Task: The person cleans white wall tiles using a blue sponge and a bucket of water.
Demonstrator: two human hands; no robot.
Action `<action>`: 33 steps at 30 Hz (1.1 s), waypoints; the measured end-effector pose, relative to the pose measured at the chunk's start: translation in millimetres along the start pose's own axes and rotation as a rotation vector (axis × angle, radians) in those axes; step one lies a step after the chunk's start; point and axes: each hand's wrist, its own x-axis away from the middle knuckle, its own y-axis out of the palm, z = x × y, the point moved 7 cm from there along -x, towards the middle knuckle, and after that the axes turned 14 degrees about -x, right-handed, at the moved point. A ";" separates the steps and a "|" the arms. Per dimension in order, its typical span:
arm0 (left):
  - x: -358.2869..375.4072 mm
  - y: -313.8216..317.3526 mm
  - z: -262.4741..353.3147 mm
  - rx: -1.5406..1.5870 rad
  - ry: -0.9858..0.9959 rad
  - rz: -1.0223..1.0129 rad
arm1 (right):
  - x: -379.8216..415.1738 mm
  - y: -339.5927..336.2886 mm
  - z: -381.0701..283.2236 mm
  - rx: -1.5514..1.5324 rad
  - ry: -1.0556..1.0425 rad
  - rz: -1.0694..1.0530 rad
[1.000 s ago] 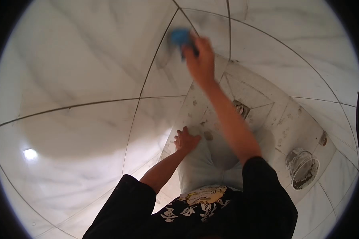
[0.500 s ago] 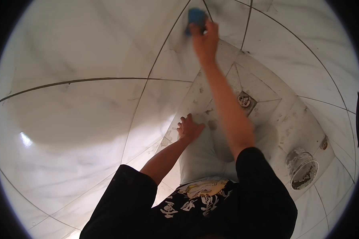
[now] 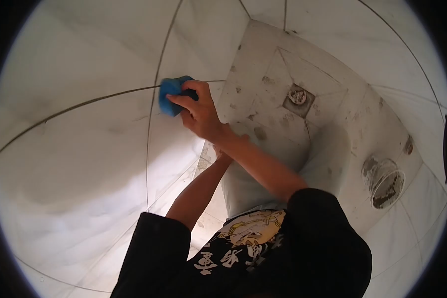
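My right hand (image 3: 201, 111) grips a blue sponge (image 3: 170, 97) and holds it against the white marbled wall tiles (image 3: 99, 64), where a dark horizontal joint meets a vertical one. The right forearm crosses over my left arm. My left hand (image 3: 219, 150) is mostly hidden behind the right wrist, near my knee, and its fingers cannot be made out.
A square floor drain (image 3: 299, 98) with a round centre lies in the dusty, stained floor (image 3: 333, 74). On the right a dirty white bucket (image 3: 388, 188) lies tipped near the wall. My legs are bent below me.
My right hand has brought the sponge down and left from the upper wall to the joint crossing. The view has shifted, and my left hand is now largely covered by the right arm.
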 end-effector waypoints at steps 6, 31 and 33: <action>27.6 -71.6 25.8 0.035 -0.180 -0.218 | 85.3 -86.8 148.9 0.283 0.410 0.250; 15.4 -72.0 20.3 0.075 -0.163 -0.208 | 124.3 -64.4 225.8 0.655 0.544 0.350; 11.0 -75.0 25.7 0.080 -0.128 -0.247 | 166.4 -55.0 226.1 0.539 0.820 0.168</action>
